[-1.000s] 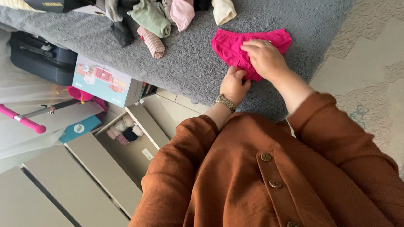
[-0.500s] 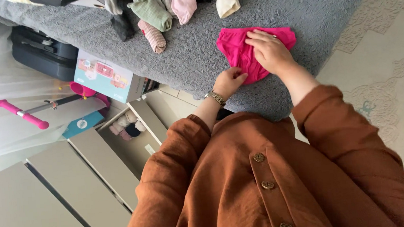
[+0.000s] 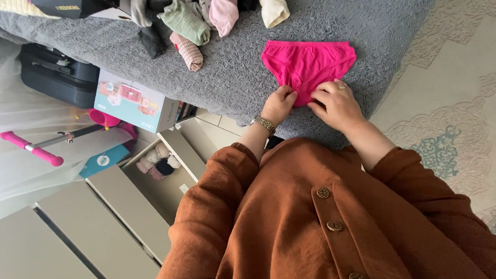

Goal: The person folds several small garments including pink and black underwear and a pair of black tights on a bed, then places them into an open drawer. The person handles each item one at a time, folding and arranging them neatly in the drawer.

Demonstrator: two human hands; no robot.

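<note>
The lower tip of the pink underwear (image 3: pixel 308 64) lies under the fingers (image 3: pixel 284 93) of the left hand (image 3: pixel 279 103) and the right hand (image 3: pixel 335 104), so whether they pinch it is hard to tell. The heap of clothes (image 3: pixel 202 10) is cut off by the top edge. The rolled items in the open drawer (image 3: pixel 158 159) are too small to identify, perhaps socks.

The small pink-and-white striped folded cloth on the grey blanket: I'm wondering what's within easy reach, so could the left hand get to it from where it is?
Probably yes. The left hand pinches the bright pink underwear, and bare grey blanket lies between it and the striped cloth.
</note>
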